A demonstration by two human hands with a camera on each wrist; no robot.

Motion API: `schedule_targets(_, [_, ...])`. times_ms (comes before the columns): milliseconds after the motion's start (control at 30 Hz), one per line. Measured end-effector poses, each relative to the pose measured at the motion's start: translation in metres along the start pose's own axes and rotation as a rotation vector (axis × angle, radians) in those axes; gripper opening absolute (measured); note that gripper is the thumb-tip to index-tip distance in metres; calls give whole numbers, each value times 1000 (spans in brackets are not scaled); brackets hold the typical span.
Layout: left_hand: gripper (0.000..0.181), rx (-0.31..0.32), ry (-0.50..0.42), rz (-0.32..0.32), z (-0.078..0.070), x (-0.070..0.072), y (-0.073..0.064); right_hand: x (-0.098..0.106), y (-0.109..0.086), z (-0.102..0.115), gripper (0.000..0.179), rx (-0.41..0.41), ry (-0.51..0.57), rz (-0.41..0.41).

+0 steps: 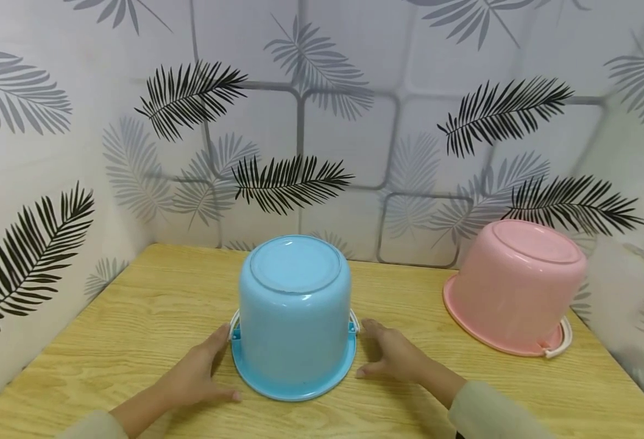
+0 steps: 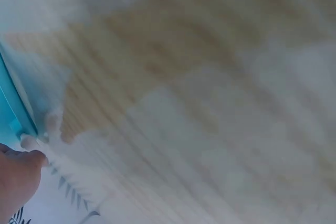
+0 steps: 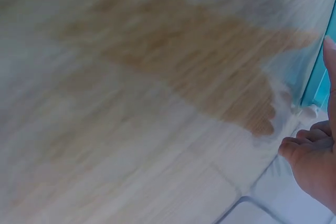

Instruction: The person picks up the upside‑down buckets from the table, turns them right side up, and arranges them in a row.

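A light-blue plastic bucket (image 1: 295, 323) stands upside down on the wooden table, its base facing up and its rim on the tabletop. A white handle (image 1: 354, 322) shows at both sides of the rim. My left hand (image 1: 197, 373) is at the bucket's left side, thumb apart, fingertips right at the handle's end. On the other side my right hand (image 1: 397, 355) has its fingers spread beside the rim. The left wrist view catches part of that hand and the blue rim (image 2: 16, 100); the right wrist view has the rim (image 3: 316, 80) next to the right thumb.
A pink bucket (image 1: 519, 286), also upside down with a white handle, stands at the back right of the table (image 1: 179, 292). Behind and at both sides rise walls (image 1: 349, 140) covered in a leaf pattern.
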State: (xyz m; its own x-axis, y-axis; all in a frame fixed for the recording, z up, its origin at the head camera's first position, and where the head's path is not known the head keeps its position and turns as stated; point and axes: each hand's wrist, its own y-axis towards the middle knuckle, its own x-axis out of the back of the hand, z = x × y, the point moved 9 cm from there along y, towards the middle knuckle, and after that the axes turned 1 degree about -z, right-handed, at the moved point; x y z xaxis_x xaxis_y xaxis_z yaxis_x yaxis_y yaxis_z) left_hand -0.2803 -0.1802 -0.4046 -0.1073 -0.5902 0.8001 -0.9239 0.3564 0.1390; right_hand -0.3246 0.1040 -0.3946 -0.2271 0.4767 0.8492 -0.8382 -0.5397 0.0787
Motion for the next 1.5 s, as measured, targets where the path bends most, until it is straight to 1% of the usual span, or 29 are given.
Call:
schedule_targets(167, [127, -37, -64, 9, 1, -3, 10, -8, 8, -3, 96, 17, 68, 30])
schedule_targets(233, [127, -58, -75, 10, -1, -4, 13, -9, 11, -2, 98, 23, 72, 36])
schedule_targets(367, [128, -81, -88, 12, -3, -5, 16, -12, 14, -1, 101, 19, 66, 49])
schedule_targets(500, [127, -61, -91, 18, -2, -5, 18, -12, 15, -1, 105, -6, 63, 64])
schedule_targets(633, [127, -43, -76, 17, -2, -5, 20, -12, 13, -2, 108, -25, 34, 62])
schedule_targets(767, [126, -47, -69, 12, -4, -5, 19, -14, 11, -2, 111, -30, 44, 55])
schedule_targets(1000, [126, -21, -91, 5, -4, -3, 14, -17, 8, 6, 112, 10, 53, 29])
schedule_targets(1200, [124, -15, -89, 6, -4, -2, 11, -14, 3, 9, 112, 12, 55, 21])
schedule_targets(1267, [122, -28, -84, 7, -3, -1, 10, -13, 1, 10, 111, 14, 63, 24])
schedule_targets(1400, [117, -31, -79, 14, -3, 5, 7, -8, -5, 16, 107, 37, 95, 21])
schedule_targets(1500, [114, -21, -112, 19, -3, 10, 7, -1, -8, 22, 103, 58, 123, 0])
